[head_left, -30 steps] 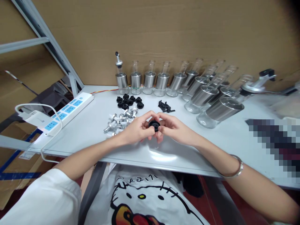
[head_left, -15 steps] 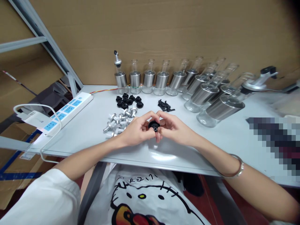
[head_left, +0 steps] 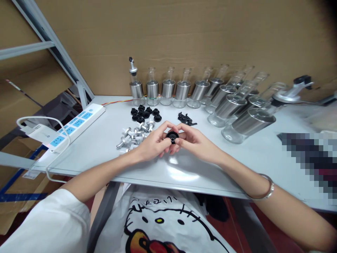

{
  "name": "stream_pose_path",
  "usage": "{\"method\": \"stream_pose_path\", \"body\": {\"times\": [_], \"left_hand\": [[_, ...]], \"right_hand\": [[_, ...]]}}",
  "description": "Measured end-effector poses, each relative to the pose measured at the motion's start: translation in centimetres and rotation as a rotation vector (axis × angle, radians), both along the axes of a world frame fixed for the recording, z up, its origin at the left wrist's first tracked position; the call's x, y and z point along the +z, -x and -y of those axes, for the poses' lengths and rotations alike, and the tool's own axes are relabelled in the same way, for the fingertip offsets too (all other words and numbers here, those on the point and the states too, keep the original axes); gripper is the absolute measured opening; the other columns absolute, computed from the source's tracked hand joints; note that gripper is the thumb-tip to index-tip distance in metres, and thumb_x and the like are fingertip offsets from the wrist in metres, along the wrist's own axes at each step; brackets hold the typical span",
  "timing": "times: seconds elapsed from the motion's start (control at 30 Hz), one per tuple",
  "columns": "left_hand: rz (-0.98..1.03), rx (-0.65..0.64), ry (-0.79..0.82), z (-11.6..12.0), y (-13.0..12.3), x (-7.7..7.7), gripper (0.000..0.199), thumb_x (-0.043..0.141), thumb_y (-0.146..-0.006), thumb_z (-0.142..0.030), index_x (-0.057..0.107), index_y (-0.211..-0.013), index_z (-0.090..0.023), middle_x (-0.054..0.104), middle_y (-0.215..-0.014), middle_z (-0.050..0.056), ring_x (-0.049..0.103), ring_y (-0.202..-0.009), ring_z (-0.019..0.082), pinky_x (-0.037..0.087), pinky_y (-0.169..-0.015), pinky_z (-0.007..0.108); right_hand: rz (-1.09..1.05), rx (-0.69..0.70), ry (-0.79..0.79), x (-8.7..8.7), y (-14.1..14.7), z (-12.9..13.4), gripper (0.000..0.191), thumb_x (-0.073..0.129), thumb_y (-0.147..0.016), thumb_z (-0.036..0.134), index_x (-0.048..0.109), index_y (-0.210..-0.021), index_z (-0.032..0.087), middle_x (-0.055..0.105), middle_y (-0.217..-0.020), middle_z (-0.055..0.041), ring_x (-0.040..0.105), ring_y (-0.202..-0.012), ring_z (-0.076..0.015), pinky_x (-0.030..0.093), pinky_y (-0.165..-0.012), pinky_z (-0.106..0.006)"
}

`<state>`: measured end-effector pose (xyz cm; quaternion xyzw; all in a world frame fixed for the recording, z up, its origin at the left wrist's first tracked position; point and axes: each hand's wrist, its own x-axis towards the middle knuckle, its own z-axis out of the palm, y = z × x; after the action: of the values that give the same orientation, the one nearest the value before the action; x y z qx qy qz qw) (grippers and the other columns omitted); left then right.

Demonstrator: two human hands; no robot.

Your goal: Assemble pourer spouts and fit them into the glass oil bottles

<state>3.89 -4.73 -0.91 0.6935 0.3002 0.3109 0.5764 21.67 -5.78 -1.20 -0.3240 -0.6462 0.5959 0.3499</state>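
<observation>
Between both hands is a round black rubber stopper (head_left: 172,136), its small centre hole facing up toward me. My left hand (head_left: 157,141) is closed on its left side, thumb near the hole. My right hand (head_left: 193,142) grips the right side, with fingers curled behind it. Just beyond my left hand lies a heap of silver pour spouts (head_left: 134,136). Behind that sits a cluster of matching black stoppers (head_left: 144,113). Several small black lever pieces (head_left: 186,118) lie past my right hand.
Glass bottles with steel sleeves (head_left: 182,90) line the back and right of the table. One fitted bottle (head_left: 136,86) stands at the back left, another (head_left: 250,123) at right. A power strip (head_left: 76,126) with a plugged white charger lies left. A shelf frame (head_left: 52,38) rises there.
The stopper has shifted slightly upward and turned a little in my fingers. My left fingers have moved a bit beneath it. The piles and bottles stay put.
</observation>
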Motion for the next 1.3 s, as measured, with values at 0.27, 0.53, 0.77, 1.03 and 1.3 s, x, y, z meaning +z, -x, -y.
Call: {"method": "stream_pose_path", "body": {"times": [0.27,0.53,0.77,1.03,1.3], "left_hand": [[0.097,-0.026,-0.008,0.4,0.1,0.7,0.026,0.054,-0.077,-0.024,0.041,-0.100,-0.021,0.053,-0.056,-0.008,0.049,-0.046,0.008,0.037,-0.039,0.015],[0.103,-0.032,-0.017,0.4,0.0,0.5,0.027,0.056,-0.077,-0.024,0.042,-0.100,-0.021,0.059,-0.063,-0.005,0.053,-0.052,0.009,0.036,-0.042,0.017],[-0.107,0.056,-0.292,0.5,0.4,0.3,0.026,0.057,-0.076,-0.027,0.051,-0.100,-0.021,0.049,-0.061,-0.008,0.046,-0.052,0.008,0.034,-0.050,0.021],[-0.039,0.153,-0.367,0.3,0.3,0.2,0.030,0.061,-0.078,-0.027,0.042,-0.100,-0.021,0.043,-0.068,-0.007,0.044,-0.056,0.007,0.042,-0.057,0.022],[0.026,0.155,-0.476,-0.6,0.5,-0.2,0.031,0.069,-0.080,-0.030,0.050,-0.104,-0.023,0.052,-0.107,0.004,0.058,-0.090,0.014,0.050,-0.075,0.026]], "right_hand": [[-0.055,0.032,-0.020,0.8,-0.2,0.4,0.036,0.063,-0.085,0.052,0.050,-0.097,0.021,0.071,-0.075,-0.0012,0.071,-0.071,-0.0161,0.059,-0.071,-0.032],[-0.040,0.045,-0.027,0.5,-0.4,0.2,0.037,0.063,-0.086,0.052,0.046,-0.095,0.021,0.071,-0.074,-0.0017,0.071,-0.073,-0.0163,0.058,-0.071,-0.031],[-0.084,0.056,-0.112,0.2,-0.2,0.4,0.025,0.066,-0.086,0.032,0.043,-0.091,0.022,0.067,-0.085,-0.0005,0.067,-0.078,-0.0129,0.052,-0.067,-0.025],[-0.009,-0.077,-0.246,0.7,-0.5,0.6,0.029,0.065,-0.082,0.023,0.040,-0.096,0.025,0.067,-0.093,-0.0013,0.066,-0.086,-0.0153,0.050,-0.076,-0.029],[0.039,-0.227,-0.479,0.6,-1.1,-0.6,0.023,0.072,-0.079,0.033,0.058,-0.094,0.023,0.059,-0.102,-0.0049,0.059,-0.099,-0.0194,0.052,-0.079,-0.033]]}}
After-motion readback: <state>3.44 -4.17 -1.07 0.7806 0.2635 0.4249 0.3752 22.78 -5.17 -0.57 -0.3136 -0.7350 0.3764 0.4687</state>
